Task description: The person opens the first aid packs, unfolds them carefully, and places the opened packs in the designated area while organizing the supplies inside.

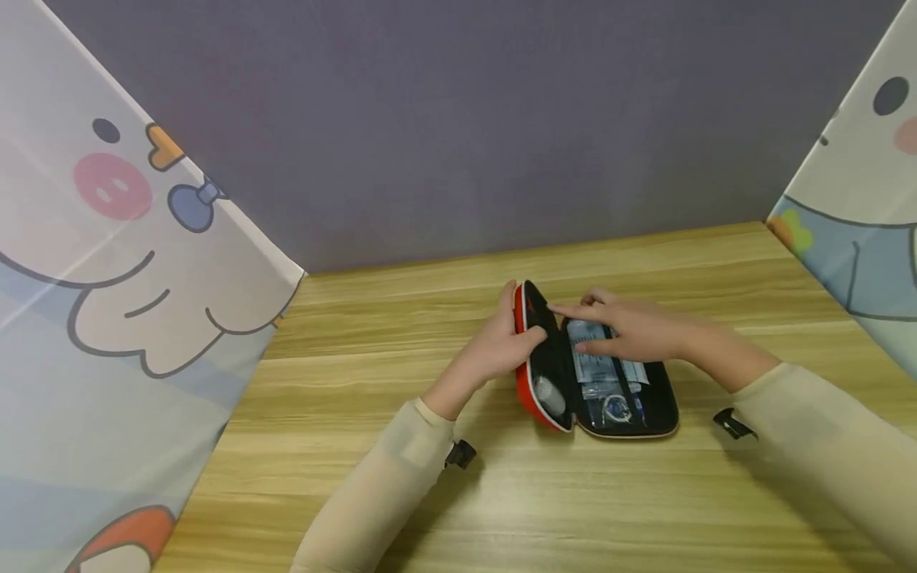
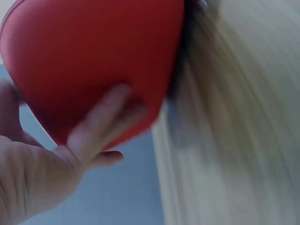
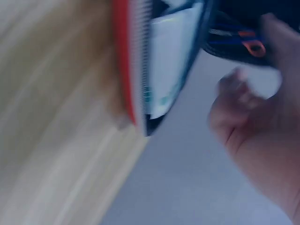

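A red zip case (image 1: pixel 528 396) with black lining lies spread on the table, its left half tilted up. My left hand (image 1: pixel 497 346) grips that half, thumb inside and the other fingers against the red shell (image 2: pixel 93 51). My right hand (image 1: pixel 637 326) reaches over the right half with index finger and thumb extended, the index fingertip near the raised half's inner edge. Beneath it, clear packets (image 1: pixel 593 368) sit under a black strap (image 1: pixel 625 383). A whitish roll-like item (image 1: pixel 548 395) rests in the left half. The right wrist view shows an orange loop (image 3: pixel 254 48) in the dark lining.
The case sits on a light wood-grain table (image 1: pixel 401 350). A grey panel (image 1: pixel 501 135) rises behind the table, and cartoon-printed panels (image 1: pixel 236 286) stand at both sides. Small black devices (image 1: pixel 461 454) hang at both wrists.
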`<control>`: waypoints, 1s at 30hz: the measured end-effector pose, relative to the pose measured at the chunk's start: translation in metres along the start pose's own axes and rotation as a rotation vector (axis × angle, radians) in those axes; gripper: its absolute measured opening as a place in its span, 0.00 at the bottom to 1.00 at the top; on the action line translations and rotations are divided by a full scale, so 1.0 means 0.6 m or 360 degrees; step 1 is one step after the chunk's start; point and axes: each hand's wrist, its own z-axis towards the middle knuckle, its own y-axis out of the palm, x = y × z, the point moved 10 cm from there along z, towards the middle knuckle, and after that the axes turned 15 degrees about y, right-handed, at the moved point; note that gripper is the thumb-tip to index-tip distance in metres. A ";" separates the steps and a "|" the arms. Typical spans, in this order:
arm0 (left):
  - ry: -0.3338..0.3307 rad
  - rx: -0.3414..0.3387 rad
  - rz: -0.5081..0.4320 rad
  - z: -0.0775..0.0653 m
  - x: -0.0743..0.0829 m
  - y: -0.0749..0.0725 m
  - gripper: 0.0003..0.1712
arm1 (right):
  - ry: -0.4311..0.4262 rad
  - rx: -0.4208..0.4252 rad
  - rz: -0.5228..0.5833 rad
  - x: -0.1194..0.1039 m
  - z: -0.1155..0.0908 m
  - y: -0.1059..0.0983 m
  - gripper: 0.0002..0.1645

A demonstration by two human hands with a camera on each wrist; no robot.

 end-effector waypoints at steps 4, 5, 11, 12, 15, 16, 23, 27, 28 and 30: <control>0.0012 0.0044 0.0122 -0.010 -0.027 -0.023 0.47 | 0.0200 -0.0084 -0.0181 0.051 -0.023 -0.006 0.49; 0.0016 0.0047 0.0160 -0.013 -0.035 -0.027 0.46 | 0.0241 -0.0112 -0.0205 0.065 -0.029 -0.006 0.51; -0.0004 0.0061 0.0352 -0.021 -0.075 -0.063 0.37 | 0.0311 -0.0107 -0.0227 0.120 -0.047 0.005 0.53; -0.0026 0.0072 0.0361 -0.022 -0.082 -0.071 0.36 | 0.0298 -0.0080 -0.0217 0.121 -0.046 0.006 0.51; -0.0098 0.0114 0.0383 -0.024 -0.102 -0.094 0.33 | 0.0257 0.0009 -0.0175 0.111 -0.037 0.008 0.46; -0.0117 0.0126 0.0390 -0.025 -0.109 -0.100 0.32 | 0.0253 0.0025 -0.0161 0.109 -0.032 0.008 0.46; -0.0220 0.0151 0.0339 -0.021 -0.146 -0.121 0.33 | 0.0157 0.0140 0.0015 0.096 0.014 0.000 0.41; -0.0266 0.0204 0.0280 -0.016 -0.157 -0.131 0.33 | 0.0183 0.0272 0.0044 0.108 0.037 -0.017 0.35; -0.0265 0.0222 0.0277 -0.014 -0.158 -0.134 0.33 | 0.0195 0.0303 0.0050 0.112 0.041 -0.021 0.34; -0.0261 0.0257 0.0273 -0.011 -0.160 -0.139 0.33 | 0.0209 0.0353 0.0052 0.117 0.048 -0.028 0.33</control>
